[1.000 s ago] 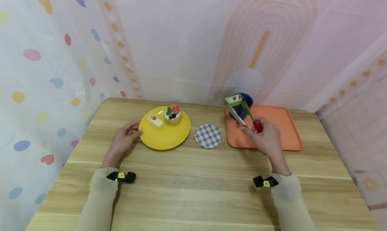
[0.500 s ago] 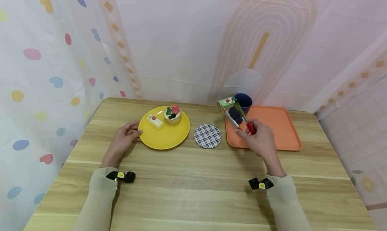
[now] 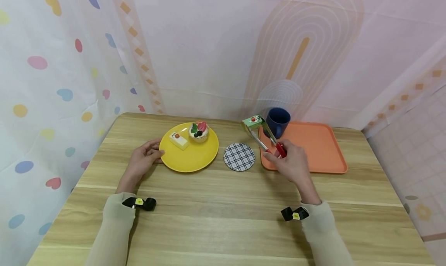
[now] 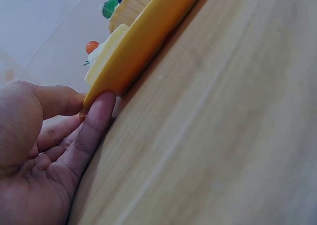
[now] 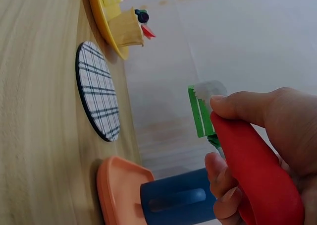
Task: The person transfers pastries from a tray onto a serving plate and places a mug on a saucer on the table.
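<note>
My left hand (image 3: 144, 155) pinches the left rim of a yellow plate (image 3: 188, 163), thumb above and a finger beneath, as the left wrist view shows. On that plate sit a pale yellow cake slice (image 3: 179, 141) with a red-orange ball on top and a fruit-topped cupcake (image 3: 199, 133). My right hand (image 3: 292, 161) grips metal tongs (image 3: 258, 140) by their red handles (image 5: 257, 170). Between the tongs' tips a green cake slice (image 3: 253, 121) is held in the air, left of a dark blue mug (image 3: 278, 120). Part of the slice is hidden by the thumb in the right wrist view.
An orange tray (image 3: 322, 150) lies at the right, with the mug on its back left corner. A round checked coaster (image 3: 239, 157) lies between plate and tray. A patterned curtain (image 3: 202, 57) hangs behind the wooden table (image 3: 216, 211).
My right hand has shifted left with the tongs, carrying the green cake slice from in front of the mug to its left. My left hand and the plate stay in place.
</note>
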A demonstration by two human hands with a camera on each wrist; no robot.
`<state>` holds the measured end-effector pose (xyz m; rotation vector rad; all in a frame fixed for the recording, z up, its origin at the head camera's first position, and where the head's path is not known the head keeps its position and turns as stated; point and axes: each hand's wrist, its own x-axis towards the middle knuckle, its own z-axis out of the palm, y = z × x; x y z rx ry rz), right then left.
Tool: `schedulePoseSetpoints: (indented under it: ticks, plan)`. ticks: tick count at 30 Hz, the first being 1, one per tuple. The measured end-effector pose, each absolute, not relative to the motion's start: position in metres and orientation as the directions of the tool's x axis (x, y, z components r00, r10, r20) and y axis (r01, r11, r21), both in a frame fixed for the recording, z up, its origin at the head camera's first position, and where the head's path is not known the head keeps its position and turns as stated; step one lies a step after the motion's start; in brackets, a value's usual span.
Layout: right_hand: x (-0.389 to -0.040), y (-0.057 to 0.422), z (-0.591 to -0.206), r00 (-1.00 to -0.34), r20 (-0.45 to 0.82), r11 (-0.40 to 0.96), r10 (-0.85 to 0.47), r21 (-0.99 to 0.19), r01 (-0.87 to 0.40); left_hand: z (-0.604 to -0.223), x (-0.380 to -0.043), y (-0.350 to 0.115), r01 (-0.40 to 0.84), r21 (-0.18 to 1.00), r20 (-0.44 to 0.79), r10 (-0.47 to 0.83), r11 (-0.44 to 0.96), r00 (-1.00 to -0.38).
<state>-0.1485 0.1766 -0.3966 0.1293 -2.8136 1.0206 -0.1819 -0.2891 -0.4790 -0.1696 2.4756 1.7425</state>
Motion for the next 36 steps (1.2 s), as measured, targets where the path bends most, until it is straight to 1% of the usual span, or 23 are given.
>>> schedulePoseSetpoints:
  ticks: [5, 12, 21, 36]
  plan:
    - [-0.148, 0.171, -0.397, -0.988, 0.149, 0.769, -0.041, -0.626, -0.126, -0.481, -0.182, -0.29, -0.145, 0.93, -0.146, -0.024, 0.339, -0.989]
    - [-0.148, 0.162, -0.398, -0.984, 0.167, 0.757, -0.06, -0.635, -0.154, -0.48, -0.182, -0.291, -0.127, 0.931, -0.127, -0.022, 0.343, -0.992]
    - [-0.146, 0.152, -0.4, -0.982, 0.161, 0.748, -0.094, -0.64, -0.177, -0.479, -0.181, -0.29, -0.147, 0.934, -0.147, -0.024, 0.326, -0.989]
    - [-0.144, 0.131, -0.402, -0.983, 0.099, 0.737, -0.154, -0.651, -0.181, -0.479, -0.183, -0.29, -0.161, 0.936, -0.162, -0.024, 0.314, -0.987]
